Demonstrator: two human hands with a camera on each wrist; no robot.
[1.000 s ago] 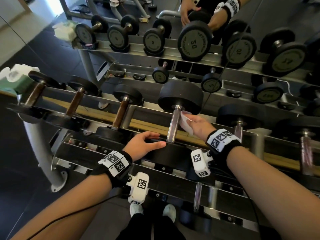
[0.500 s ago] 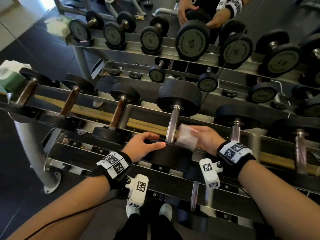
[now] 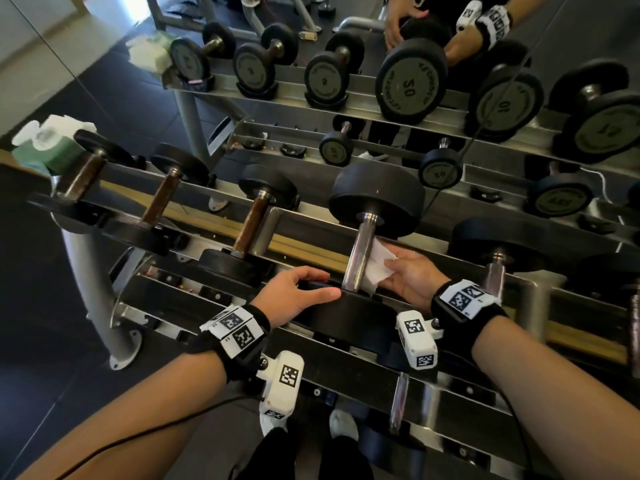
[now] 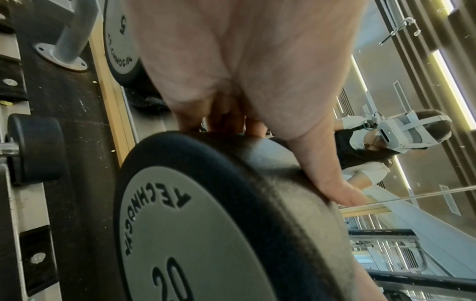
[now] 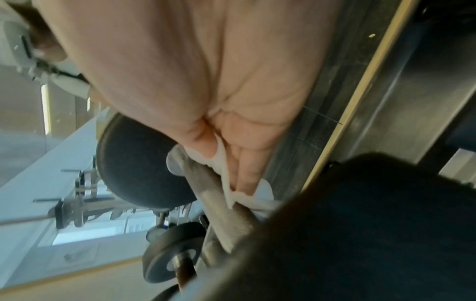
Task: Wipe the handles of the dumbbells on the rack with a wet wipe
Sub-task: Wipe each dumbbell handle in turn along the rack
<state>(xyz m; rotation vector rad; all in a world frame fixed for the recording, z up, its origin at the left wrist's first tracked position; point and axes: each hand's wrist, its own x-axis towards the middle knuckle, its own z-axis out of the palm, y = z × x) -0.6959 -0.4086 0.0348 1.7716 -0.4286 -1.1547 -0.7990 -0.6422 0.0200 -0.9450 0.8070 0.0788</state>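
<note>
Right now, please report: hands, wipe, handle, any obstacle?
Left hand rests on near dumbbell head, steadying. Right hand pinches wipe against chrome handle. Nothing blocks the handle.

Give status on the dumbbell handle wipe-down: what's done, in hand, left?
Done: can't confirm any; the three brown handles to the left look dull, not visibly wiped. In hand: the right hand presses the wet wipe against the chrome handle of the 20 dumbbell while the left hand steadies its near head. Left: at least the handle to the right, and lower-rack ones.
</note>
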